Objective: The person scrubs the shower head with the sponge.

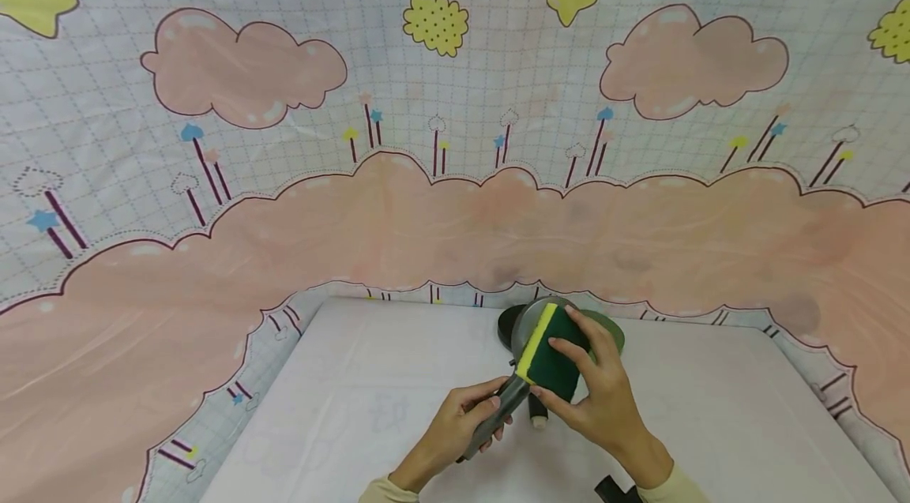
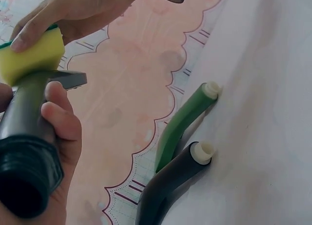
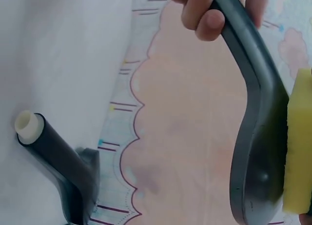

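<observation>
My left hand [image 1: 455, 426] grips the handle of a dark grey handheld shower head [image 1: 500, 414], its round head tilted up and away. With fingers and thumb my right hand [image 1: 610, 400] holds a yellow sponge with a dark green scouring side [image 1: 558, 357]. Its yellow face [image 3: 298, 152] lies against the shower head near the neck in the right wrist view. The open threaded end of the handle [image 2: 29, 159] points at the left wrist camera. Behind lie a green shower head [image 2: 184, 118] and a black one [image 2: 174, 173], partly hidden by my hands in the head view.
Both lying shower heads rest near the back edge of a white-covered table [image 1: 355, 377]. Beyond it hangs a cloth [image 1: 441, 234] printed with clouds and stars. A black object [image 1: 615, 489] shows beside the right sleeve at the bottom.
</observation>
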The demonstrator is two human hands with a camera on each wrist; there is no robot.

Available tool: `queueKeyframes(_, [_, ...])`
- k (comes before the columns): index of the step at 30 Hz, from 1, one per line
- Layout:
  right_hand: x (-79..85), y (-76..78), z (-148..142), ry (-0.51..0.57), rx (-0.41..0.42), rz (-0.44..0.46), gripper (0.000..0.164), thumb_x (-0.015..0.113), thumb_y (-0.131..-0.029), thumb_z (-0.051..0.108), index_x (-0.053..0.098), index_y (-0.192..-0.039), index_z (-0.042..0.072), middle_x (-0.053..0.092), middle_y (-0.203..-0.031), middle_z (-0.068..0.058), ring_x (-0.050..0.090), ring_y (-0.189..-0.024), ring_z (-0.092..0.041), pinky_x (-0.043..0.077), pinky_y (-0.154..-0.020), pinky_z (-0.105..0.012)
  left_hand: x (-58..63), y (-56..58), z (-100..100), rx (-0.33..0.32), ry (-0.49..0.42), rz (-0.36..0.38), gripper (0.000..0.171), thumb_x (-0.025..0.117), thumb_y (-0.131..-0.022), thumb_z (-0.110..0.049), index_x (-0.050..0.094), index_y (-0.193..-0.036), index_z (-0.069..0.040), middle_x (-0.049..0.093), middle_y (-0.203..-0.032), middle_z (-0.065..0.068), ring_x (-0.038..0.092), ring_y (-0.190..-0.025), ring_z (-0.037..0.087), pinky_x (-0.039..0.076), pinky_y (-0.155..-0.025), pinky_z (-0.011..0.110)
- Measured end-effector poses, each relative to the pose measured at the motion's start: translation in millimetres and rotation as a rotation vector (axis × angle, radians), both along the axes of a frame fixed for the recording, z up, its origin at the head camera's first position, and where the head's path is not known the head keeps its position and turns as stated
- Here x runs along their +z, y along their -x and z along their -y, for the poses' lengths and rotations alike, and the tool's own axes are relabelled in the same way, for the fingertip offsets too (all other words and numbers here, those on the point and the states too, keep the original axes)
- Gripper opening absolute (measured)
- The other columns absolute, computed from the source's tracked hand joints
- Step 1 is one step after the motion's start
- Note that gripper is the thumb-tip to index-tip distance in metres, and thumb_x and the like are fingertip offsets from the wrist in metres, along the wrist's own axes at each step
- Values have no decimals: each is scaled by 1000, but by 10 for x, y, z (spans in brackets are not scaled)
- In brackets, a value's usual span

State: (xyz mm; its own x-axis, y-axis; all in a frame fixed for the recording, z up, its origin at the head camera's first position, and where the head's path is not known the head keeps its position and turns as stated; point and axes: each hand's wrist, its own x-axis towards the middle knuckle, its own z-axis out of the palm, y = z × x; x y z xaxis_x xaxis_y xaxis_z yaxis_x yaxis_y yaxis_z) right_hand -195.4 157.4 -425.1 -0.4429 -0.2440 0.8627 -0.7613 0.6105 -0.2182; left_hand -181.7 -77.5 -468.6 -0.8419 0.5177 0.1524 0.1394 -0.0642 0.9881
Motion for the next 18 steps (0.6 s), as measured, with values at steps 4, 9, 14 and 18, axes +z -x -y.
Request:
queueKeyframes(4, [1, -1, -12, -17, 6, -1, 63, 60, -86, 65, 65, -121, 13, 44, -148, -20, 42, -134, -29, 26, -111, -10, -21, 4, 4, -2, 1, 7, 43, 47, -104, -25, 48, -145, -11, 62, -98, 36, 60, -66, 5, 50, -54, 18])
queueKeyframes(9, [42, 23, -73, -28, -7, -36, 64, 59, -87, 64, 64, -120, 10, 46, -145, -22, 44, -130, -32, 25, -112, -10, -31, 4, 22, -33, -16, -5, 44, 48, -104, -25, 47, -146, -14, 57, -100, 42, 60, -68, 3, 49, -56, 17])
queueKeyframes(14, [95, 67, -167, 0, -32, -24, 67, 58, -86, 66, 64, -120, 8, 46, -143, -25, 45, -129, -32, 26, -109, -8, -9, -11, 46, -78, -59, -13, 43, 49, -103, -20, 49, -145, -11, 54, -99, 45, 59, -71, 5, 48, -56, 17])
queueKeyframes(18, [113, 98, -249, 19, -54, 66, 66, 69, -82, 60, 63, -123, 9, 44, -147, -24, 45, -131, -32, 30, -104, -7, 15, -24, 57, -99, -73, 7, 41, 50, -103, -19, 51, -143, -11, 51, -103, 48, 59, -71, 4, 47, -55, 17])
